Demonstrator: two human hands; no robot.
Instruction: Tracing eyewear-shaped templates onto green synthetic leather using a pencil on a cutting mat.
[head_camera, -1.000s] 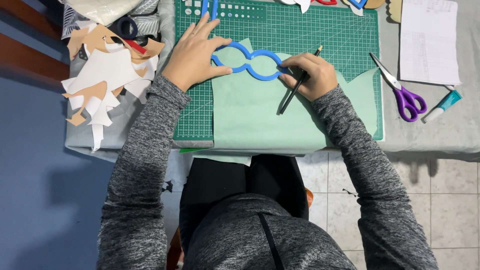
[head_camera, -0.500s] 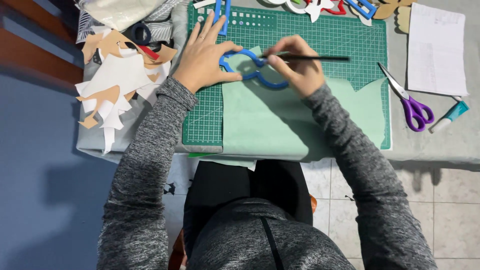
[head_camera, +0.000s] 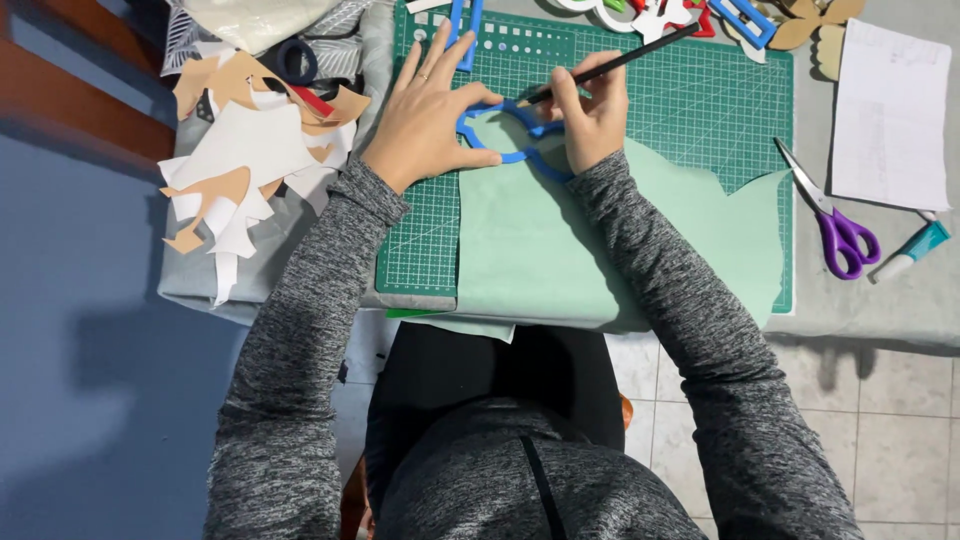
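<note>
A blue glasses-shaped template (head_camera: 500, 135) lies on a pale green paper sheet (head_camera: 560, 240) spread over the green cutting mat (head_camera: 700, 100). My left hand (head_camera: 432, 110) lies flat with fingers spread, pressing the template's left loop down. My right hand (head_camera: 592, 118) grips a black pencil (head_camera: 612, 65) whose tip touches the template's inner top edge. The template's right loop is hidden under my right hand.
Purple-handled scissors (head_camera: 838, 222) and a teal glue pen (head_camera: 908, 253) lie at the right by a white sheet (head_camera: 890, 115). A pile of tan and white paper scraps (head_camera: 245, 150) sits left. Coloured cut-outs (head_camera: 690, 15) line the mat's far edge.
My right hand moved left along the template toward the middle, and the pencil swung from pointing down to slanting up right. My left hand kept pressing the template.
</note>
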